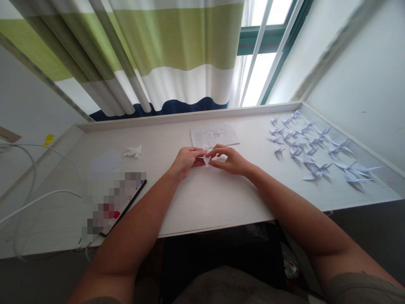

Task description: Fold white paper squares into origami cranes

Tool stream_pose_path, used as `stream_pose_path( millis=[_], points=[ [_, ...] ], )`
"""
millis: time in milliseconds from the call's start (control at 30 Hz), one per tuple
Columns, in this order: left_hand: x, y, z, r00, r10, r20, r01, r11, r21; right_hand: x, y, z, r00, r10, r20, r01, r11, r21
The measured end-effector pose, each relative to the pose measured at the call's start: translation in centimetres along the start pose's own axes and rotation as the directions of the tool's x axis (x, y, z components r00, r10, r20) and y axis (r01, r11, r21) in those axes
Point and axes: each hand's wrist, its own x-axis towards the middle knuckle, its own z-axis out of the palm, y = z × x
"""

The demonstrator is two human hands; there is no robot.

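Sitting between and touching both hands (pixel 184 161) (pixel 231 159) is folded paper (pixel 206 161).

Beside a long fabric curtain (pixel 186 38) banded green, white and navy glows a teal-framed glass window (pixel 265 63) (slim pale bars (pixel 256 50) cross it); plain white walls (pixel 367 84) flank a raised-edged white desk (pixel 215 202).

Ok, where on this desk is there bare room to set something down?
Bare desk shows between the left hand, right hand and near edge; between the printed sheet and the paper birds; and between that sheet and the crumpled white wad. It is crowded at right, among the birds, and at left, around the blurred device, pale paper and cables.
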Motion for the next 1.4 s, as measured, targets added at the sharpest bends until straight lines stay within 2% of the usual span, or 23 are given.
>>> stream_pose_path(
  millis=[433,700,900,1100,1267,1400],
  points=[
    [0.3,0.0,-0.5,0.997,-0.051,0.052,0.051,0.999,0.000,0.0,-0.5,-0.4,0.999,-0.011,0.037,0.010,1.000,0.020],
    [0.1,-0.2,-0.1,0.995,-0.044,0.085,0.043,0.999,0.008,0.2,0.3,0.3,0.992,0.119,-0.031,-0.113,0.983,0.147],
    [-0.1,-0.1,0.0,0.996,-0.039,0.085,0.039,0.999,-0.006,0.1,0.2,0.1,0.996,-0.048,-0.079,0.042,0.996,-0.073],
    [0.0,0.0,0.0,0.998,-0.054,0.041,0.055,0.998,-0.020,0.1,0.5,0.2,0.982,-0.180,-0.054,0.148,0.917,-0.371],
    [-0.2,0.1,0.2,0.995,-0.052,0.085,0.058,0.996,-0.072,0.2,0.8,0.5,0.977,-0.180,-0.115,0.137,0.941,-0.309],
    [-0.2,0.1,0.3,0.996,-0.036,0.078,0.043,0.995,-0.090,0.3,0.8,0.6,0.965,-0.218,-0.146,0.160,0.931,-0.328]
  ],
)
